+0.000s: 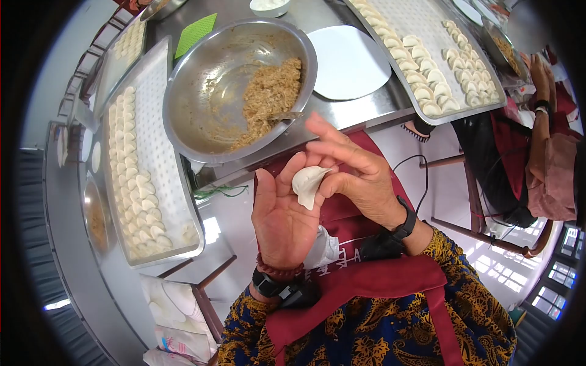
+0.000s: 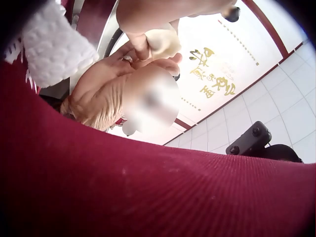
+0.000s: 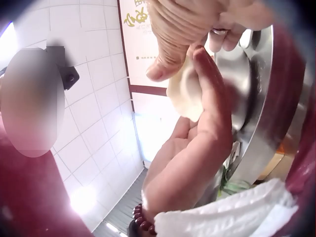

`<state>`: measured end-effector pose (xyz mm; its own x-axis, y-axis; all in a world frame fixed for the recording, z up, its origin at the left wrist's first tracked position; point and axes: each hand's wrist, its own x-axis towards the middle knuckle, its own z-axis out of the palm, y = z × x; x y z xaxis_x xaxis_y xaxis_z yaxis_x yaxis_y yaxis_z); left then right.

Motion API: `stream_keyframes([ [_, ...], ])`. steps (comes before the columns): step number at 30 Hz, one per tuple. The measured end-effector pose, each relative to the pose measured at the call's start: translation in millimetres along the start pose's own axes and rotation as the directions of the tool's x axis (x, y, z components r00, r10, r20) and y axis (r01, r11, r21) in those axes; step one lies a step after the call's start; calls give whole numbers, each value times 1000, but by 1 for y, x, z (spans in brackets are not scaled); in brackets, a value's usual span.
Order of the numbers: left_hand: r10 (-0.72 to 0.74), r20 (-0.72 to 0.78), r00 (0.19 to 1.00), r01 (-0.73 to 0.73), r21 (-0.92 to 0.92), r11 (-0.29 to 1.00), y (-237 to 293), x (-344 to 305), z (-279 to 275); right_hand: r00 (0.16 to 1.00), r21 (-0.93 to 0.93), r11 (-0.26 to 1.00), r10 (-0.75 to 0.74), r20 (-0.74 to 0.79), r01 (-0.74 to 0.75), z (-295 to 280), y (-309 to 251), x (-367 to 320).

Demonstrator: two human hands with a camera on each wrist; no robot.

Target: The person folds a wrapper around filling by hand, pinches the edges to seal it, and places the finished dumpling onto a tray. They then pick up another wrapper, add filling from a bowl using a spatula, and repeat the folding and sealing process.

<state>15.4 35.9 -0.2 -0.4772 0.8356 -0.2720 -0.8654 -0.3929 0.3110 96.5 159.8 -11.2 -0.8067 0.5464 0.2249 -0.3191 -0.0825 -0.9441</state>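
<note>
A pale dough wrapper (image 1: pixel 308 184), folded over, lies on the fingers of the upturned left hand (image 1: pixel 282 213), its palm showing. From the other side the right hand (image 1: pixel 360 174) pinches the wrapper's edge between thumb and index finger, its other fingers raised. In the left wrist view the wrapper (image 2: pixel 165 43) is between the left hand (image 2: pixel 163 14) above and the right hand (image 2: pixel 106 89) below. The right wrist view shows the folded wrapper (image 3: pixel 180 94) hanging under the right hand (image 3: pixel 185 24), against the left hand's (image 3: pixel 190 153) extended fingers. Filling inside is not visible.
Beyond the hands stands a steel bowl (image 1: pixel 204 67) of filling (image 1: pixel 271 91), a spoon in it. A white plate (image 1: pixel 351 61) is to its right. Perforated trays (image 1: pixel 165 146) with rows of dumplings stand left and right. Another person's arm (image 1: pixel 538 131) is at far right.
</note>
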Motion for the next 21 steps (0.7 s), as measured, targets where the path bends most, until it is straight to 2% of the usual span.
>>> stream_keyframes([
  [2,28,24,999,-28,3,1000,1,-2,-8,999,-135,990,37,17,-35,-3,-9,0],
  [3,53,47,997,-54,7,999,1,-2,-10,999,-138,990,38,17,-36,-5,-8,0],
  [5,43,29,999,-45,54,998,0,-3,-9,989,-270,958,-63,136,98,-9,-2,-1],
  [6,37,12,999,-38,106,994,0,-3,-8,989,-274,957,-64,135,99,-11,3,-2],
  [9,9,-20,1000,-7,83,997,2,-2,-4,987,-274,954,-93,129,125,-13,11,-2],
  [13,-14,-61,998,18,70,997,4,-1,0,995,-259,964,-31,93,54,-9,6,-2],
  [15,-41,49,998,33,146,989,9,-1,2,998,-275,961,5,67,13,-7,-2,0],
  [17,-60,14,998,57,123,991,11,-1,0,987,-392,919,12,162,53,-11,-7,3],
  [18,-81,-21,996,83,103,991,12,-2,0,987,-396,917,14,160,51,-13,-7,3],
  [19,-89,-15,996,90,102,991,13,-4,-2,966,-478,868,-7,258,134,-17,-5,3],
  [20,-43,-7,999,42,429,902,14,-7,-3,937,-552,803,-21,349,224,-20,-3,2],
  [21,-6,33,999,-19,706,708,15,-9,-4,943,-573,788,-31,331,227,-22,0,1],
])
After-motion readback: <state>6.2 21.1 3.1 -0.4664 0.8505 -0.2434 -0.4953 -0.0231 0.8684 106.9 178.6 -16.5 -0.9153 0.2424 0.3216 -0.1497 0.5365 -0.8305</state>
